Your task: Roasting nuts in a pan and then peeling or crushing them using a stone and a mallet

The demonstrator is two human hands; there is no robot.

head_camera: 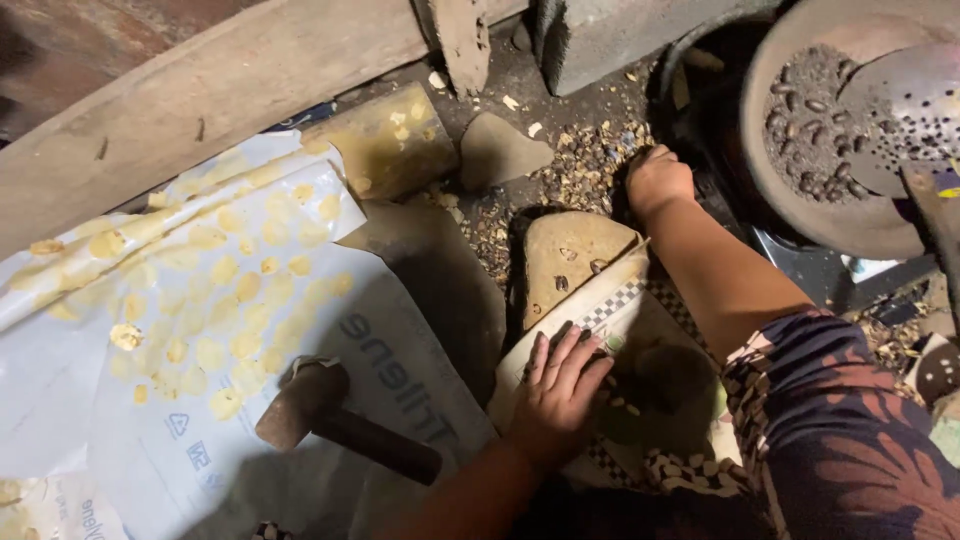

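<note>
My left hand (pixel 558 385) lies flat, fingers spread, on the cloth edge (pixel 610 305) beside a flat tan stone (pixel 570 255). A couple of dark seeds rest on the stone. My right hand (pixel 655 180) reaches forward past the stone, fingers curled down into a heap of dark shell scraps (pixel 590 160) on the ground; whether it holds anything is hidden. A short heavy mallet (pixel 335 420) lies on the plastic sheet, to the left of my left hand.
A white plastic sheet (pixel 90 400) at left carries several flattened yellow discs (pixel 225 290). A round pan (pixel 850 130) of dark seeds in sand, with a perforated ladle (pixel 905 105), stands at the upper right. A wooden beam (pixel 230 80) and a concrete block (pixel 620 35) lie behind.
</note>
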